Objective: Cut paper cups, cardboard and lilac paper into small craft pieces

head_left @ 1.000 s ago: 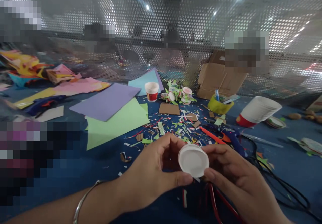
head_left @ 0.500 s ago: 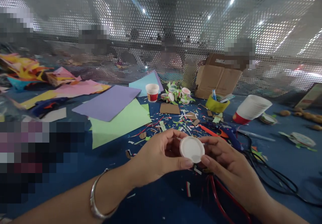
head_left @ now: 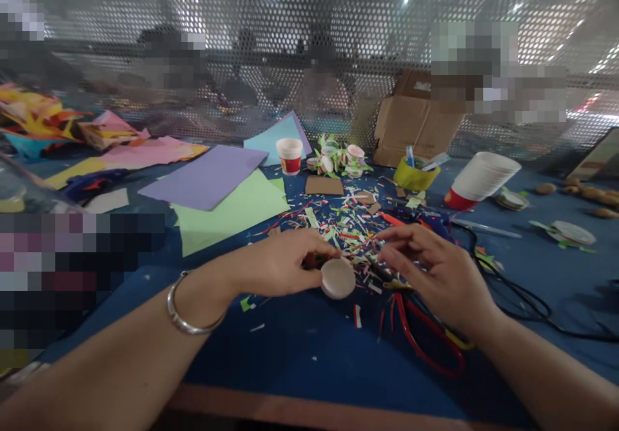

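Observation:
My left hand (head_left: pixel 278 264) pinches the left edge of a cut-off paper cup bottom (head_left: pixel 338 279), a small round white piece, just above the table. Its thumb lies at the near side and the fingertips are behind the rim. To the right, my right hand (head_left: pixel 432 273) is apart from the cup bottom, fingers spread and curved with nothing in them. Below that hand lie scissors with red handles (head_left: pixel 411 340), partly hidden by it. Scattered paper scraps (head_left: pixel 338 228) cover the table beyond both hands.
Green (head_left: pixel 227 215) and purple paper (head_left: pixel 206 176) lie at left. Behind stand a paper cup (head_left: pixel 289 157), a cluster of decorated cup bottoms (head_left: pixel 338 159) and a yellow holder (head_left: pixel 416 176). At right are stacked cups (head_left: pixel 483 179) and a glue gun (head_left: pixel 435 224) with a black cord.
My right hand has let go of the cup bottom and moved away to the right. My left hand has shifted left with it. The view has tilted, showing the table's near edge.

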The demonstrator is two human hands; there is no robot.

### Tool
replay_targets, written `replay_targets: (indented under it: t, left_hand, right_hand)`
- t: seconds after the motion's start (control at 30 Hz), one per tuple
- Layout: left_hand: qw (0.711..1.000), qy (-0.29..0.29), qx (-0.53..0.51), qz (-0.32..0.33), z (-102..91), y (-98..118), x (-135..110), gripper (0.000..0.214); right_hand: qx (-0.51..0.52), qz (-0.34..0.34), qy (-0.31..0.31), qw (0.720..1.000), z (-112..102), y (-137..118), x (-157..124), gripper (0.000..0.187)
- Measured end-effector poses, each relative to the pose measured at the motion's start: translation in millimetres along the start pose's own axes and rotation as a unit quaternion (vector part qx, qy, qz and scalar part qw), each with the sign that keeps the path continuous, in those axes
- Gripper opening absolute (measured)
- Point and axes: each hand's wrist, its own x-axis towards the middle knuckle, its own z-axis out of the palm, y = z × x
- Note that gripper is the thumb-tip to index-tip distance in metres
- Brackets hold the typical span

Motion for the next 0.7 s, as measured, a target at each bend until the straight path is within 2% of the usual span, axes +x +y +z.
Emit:
replay_targets:
  t: [0.07, 0.13, 0.3, 0.47, 0.6, 0.7]
  left_hand:
    - [0.996, 0.039, 0.074, 0.012, -1.4, 0, -3, 0.04]
    - [0.994, 0.066, 0.088, 0.021, 0.3, 1, -5, 0.046]
    - [0.993, 0.071, 0.091, 0.035, 15.2, 2, -2, 0.078]
    - [0.989, 0.078, 0.113, 0.053, 22.3, -1, 1, 0.067]
    - [0.988, 0.068, 0.114, 0.076, 20.4, -3, 0, 0.079]
    - [0.99, 0.055, 0.104, 0.076, 20.8, -3, 1, 0.079]
  right_hand:
    - [0.003, -0.014, 0.006, 1.0, -1, 2, 1, 0.023]
    - [-0.002, -0.025, 0.016, 1.0, -1, 3, 1, 0.022]
    - [-0.034, -0.044, 0.03, 0.998, -4, 3, 1, 0.019]
    - [-0.044, -0.057, 0.026, 0.997, -4, 2, 3, 0.017]
    - [-0.064, -0.069, 0.033, 0.995, -3, 1, 3, 0.016]
    - [-0.074, -0.074, 0.026, 0.994, -3, -1, 3, 0.017]
